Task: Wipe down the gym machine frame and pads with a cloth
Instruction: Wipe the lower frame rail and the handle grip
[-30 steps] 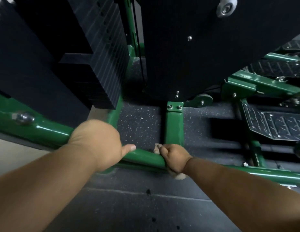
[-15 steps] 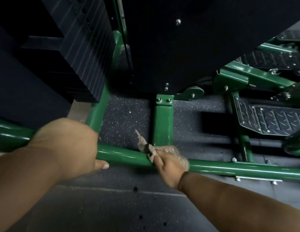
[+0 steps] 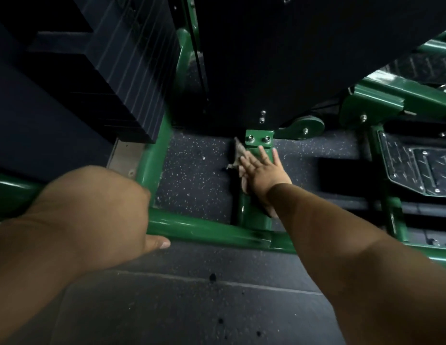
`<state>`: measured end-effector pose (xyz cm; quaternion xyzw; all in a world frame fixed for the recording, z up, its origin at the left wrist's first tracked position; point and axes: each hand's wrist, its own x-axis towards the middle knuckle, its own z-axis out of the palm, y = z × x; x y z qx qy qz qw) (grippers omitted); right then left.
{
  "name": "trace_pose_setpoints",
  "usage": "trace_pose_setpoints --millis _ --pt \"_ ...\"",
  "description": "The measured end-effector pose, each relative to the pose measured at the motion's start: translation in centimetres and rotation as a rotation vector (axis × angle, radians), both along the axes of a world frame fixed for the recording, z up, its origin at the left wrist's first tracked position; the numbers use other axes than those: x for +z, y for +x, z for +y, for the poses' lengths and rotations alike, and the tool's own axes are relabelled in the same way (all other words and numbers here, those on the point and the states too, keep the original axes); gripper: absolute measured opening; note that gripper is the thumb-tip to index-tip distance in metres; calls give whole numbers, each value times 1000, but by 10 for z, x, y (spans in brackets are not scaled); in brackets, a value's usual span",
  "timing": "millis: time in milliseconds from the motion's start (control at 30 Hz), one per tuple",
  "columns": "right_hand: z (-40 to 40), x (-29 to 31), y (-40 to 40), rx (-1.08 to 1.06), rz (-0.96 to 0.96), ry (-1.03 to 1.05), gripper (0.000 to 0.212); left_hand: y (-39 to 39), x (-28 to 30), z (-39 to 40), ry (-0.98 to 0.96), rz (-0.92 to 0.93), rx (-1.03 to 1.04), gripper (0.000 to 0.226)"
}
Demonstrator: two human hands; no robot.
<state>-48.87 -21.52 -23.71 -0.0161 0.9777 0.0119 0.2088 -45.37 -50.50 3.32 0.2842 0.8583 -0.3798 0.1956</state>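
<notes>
Your right hand [image 3: 263,170] lies flat, fingers straight, pressing the cloth [image 3: 238,155] onto the short green post [image 3: 254,210] — the cloth peeks out just past your fingers on the thumb side. The post runs long-ways from under your wrist to the bolted plate [image 3: 258,139] past your fingertips. So this hand is the near one (by far). Your left hand [image 3: 92,215] curls around the green bar [image 3: 204,229], just holding on — it stays well apart from the cloth.

Gym, green machine frame [image 3: 207,231], weight stack [image 3: 122,70], rubber floor [image 3: 197,165]
</notes>
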Motion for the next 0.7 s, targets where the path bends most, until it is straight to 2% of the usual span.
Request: trace_pose_setpoints --millis 100,133,200,233,267,333,467,600,700 --pt "-17 7 14 -49 -12 -10 72 0 15 3 39 -21 -58 81" --pt "-24 8 25 35 16 -47 73 0 15 2 34 -29 -69 80" --pt "-31 4 43 390 81 -96 55 2 22 7 44 -39 -64 76" --pt "-32 2 47 550 56 -86 48 2 24 9 36 -41 -67 75" --pt "-32 0 45 640 14 -60 50 1 24 9 22 -37 -66 74" --pt "-27 -1 29 654 -81 0 62 2 26 10 24 -45 -63 75" --pt "-27 12 -12 551 -65 213 71 1 26 8 54 -43 -33 71" --pt "-39 22 2 547 -34 191 74 0 25 9 62 -55 -16 68" --pt "-43 15 33 611 -123 21 61 -1 24 9 50 -46 -20 70"
